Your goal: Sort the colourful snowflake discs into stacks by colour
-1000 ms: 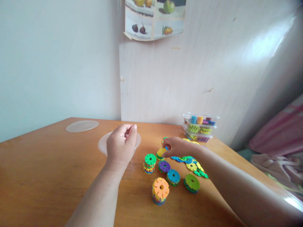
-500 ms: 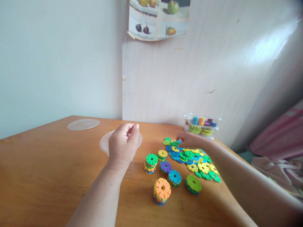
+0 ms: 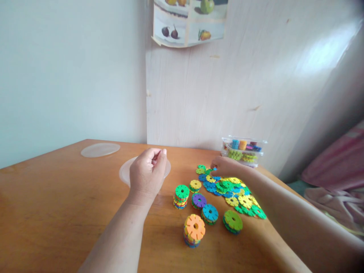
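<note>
My left hand [image 3: 148, 170] is closed above the table, thumb pressed on curled fingers; what it may hold is hidden. My right hand [image 3: 224, 167] is over the far side of a loose pile of notched plastic discs [image 3: 226, 185], its fingers bent and pinched down. What lies between those fingertips is too small to make out. Between my arms stand several disc stacks: a green-topped stack [image 3: 182, 191], a yellow-topped one [image 3: 195, 185], a purple-topped one [image 3: 198, 201], a blue-topped one [image 3: 209, 213], an orange-topped one [image 3: 194, 227] and an olive-green-topped one [image 3: 233, 220].
Behind my right hand is a clear plastic box [image 3: 244, 151] with coloured pieces inside. One translucent round lid [image 3: 126, 172] lies partly behind my left hand, and another lid [image 3: 100, 149] is farther left. The wooden table [image 3: 57, 212] meets the wall; bedding [image 3: 332, 208] is at the right.
My right hand has shifted slightly left and up over the far edge of the disc pile. My left hand stays closed in nearly the same place. The stacks look unchanged.
</note>
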Demonstrator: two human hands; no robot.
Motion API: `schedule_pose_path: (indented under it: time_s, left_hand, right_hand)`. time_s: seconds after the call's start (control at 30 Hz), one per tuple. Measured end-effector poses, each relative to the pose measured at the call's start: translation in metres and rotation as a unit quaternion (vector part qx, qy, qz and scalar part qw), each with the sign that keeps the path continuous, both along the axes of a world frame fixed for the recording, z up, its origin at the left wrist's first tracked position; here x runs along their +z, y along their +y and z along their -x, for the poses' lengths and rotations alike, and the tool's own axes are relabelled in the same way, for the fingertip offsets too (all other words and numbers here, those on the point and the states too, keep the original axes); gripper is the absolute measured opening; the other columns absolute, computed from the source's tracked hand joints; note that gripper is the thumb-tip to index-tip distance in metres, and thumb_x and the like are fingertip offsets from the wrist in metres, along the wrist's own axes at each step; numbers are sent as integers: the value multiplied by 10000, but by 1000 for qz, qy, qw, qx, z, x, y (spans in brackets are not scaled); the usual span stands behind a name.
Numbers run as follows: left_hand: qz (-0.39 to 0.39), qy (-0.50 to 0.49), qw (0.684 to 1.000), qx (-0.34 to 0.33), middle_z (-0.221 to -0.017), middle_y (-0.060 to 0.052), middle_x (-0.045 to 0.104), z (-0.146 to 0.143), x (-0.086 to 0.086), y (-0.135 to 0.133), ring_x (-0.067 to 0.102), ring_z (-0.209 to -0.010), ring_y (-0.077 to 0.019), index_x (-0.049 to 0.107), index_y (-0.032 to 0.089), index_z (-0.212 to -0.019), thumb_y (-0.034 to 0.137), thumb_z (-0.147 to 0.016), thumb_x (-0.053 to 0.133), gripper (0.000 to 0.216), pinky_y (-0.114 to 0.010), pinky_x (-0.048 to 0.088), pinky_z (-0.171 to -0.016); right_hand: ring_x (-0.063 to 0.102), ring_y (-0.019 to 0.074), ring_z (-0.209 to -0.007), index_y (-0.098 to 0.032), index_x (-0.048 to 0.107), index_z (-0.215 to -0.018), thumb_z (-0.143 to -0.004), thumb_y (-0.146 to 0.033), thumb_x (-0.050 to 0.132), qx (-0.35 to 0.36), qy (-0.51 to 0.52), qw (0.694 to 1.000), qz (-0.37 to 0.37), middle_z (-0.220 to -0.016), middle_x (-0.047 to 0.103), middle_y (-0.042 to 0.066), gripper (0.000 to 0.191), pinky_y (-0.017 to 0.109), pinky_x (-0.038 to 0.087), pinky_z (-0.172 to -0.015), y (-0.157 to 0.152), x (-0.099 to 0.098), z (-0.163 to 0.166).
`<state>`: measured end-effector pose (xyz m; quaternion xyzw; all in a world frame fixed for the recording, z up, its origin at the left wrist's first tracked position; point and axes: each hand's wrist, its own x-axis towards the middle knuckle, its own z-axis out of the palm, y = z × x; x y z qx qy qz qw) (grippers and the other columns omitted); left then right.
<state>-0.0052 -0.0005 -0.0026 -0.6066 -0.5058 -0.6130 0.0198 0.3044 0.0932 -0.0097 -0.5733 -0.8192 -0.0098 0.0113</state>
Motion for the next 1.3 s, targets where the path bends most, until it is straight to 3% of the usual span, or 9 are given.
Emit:
schedule_pose_path:
  time_s: [0.33, 0.43, 0.6, 0.7, 0.83, 1.0, 1.17, 1.3]
  left_hand:
    - [1, 1, 1000, 6, -665, 34, 654, 0, -1, -1, 575, -624, -118, 682, 208, -775, 367, -923, 606, 230, -240, 405, -643]
    - [-4, 5, 1000, 8, -679, 33, 665, 0, -2, 1, 587, -637, -118, 682, 209, -779, 375, -928, 608, 235, -238, 406, -646]
    - [-18, 11, 1000, 8, -703, 34, 681, 1, -4, 4, 625, -676, -122, 679, 212, -798, 375, -937, 607, 226, -235, 405, -645]
    - [-19, 13, 1000, 5, -695, 34, 675, 1, -4, 4, 629, -674, -126, 677, 214, -793, 380, -940, 606, 232, -237, 406, -641]
    - [-21, 15, 1000, 7, -668, 36, 657, 1, -4, 3, 607, -640, -125, 663, 213, -763, 381, -938, 606, 249, -242, 405, -637]
    - [-12, 14, 1000, 5, -667, 34, 655, 1, -2, 2, 589, -631, -126, 668, 212, -765, 385, -936, 603, 251, -244, 406, -639]
    - [-6, 9, 1000, 1, -662, 31, 651, 1, -1, 0, 572, -619, -127, 676, 213, -763, 380, -930, 604, 247, -248, 408, -641]
    - [-1, 6, 1000, 0, -662, 27, 654, 0, -1, 0, 578, -626, -132, 679, 214, -771, 393, -934, 597, 256, -254, 403, -639]
  right_hand:
    - [678, 210, -868, -222, 796, -1035, -792, -510, 726, 115, 108, 987, 42, -1018, 763, 59, 383, 275, 476, -726, -37, -4, 47]
    - [679, 191, -852, -224, 792, -1045, -824, -492, 689, 88, 104, 990, 34, -993, 767, 45, 362, 257, 468, -704, -34, -2, 47]
    - [672, 185, -770, -194, 784, -1042, -875, -373, 575, -19, 43, 999, -7, -896, 769, 57, 322, 259, 422, -611, -12, 4, 37]
    - [682, 208, -778, -200, 785, -1053, -839, -431, 618, -37, 15, 999, -3, -938, 778, 75, 357, 271, 419, -603, 0, 4, 36]
    - [701, 277, -911, -220, 795, -1073, -765, -603, 672, -43, -15, 999, 6, -1093, 769, 120, 507, 305, 464, -668, 8, -2, 45]
    - [710, 309, -883, -217, 816, -1003, -722, -547, 708, -53, -30, 998, 24, -1025, 773, 138, 447, 343, 483, -677, 11, -6, 57]
    - [707, 263, -873, -214, 804, -1018, -763, -491, 697, -27, -6, 999, 32, -1014, 782, 94, 392, 309, 483, -683, 2, 1, 58]
    - [692, 212, -917, -202, 774, -1099, -802, -496, 703, 47, 68, 996, 41, -1063, 766, 67, 424, 265, 494, -744, -17, 6, 56]
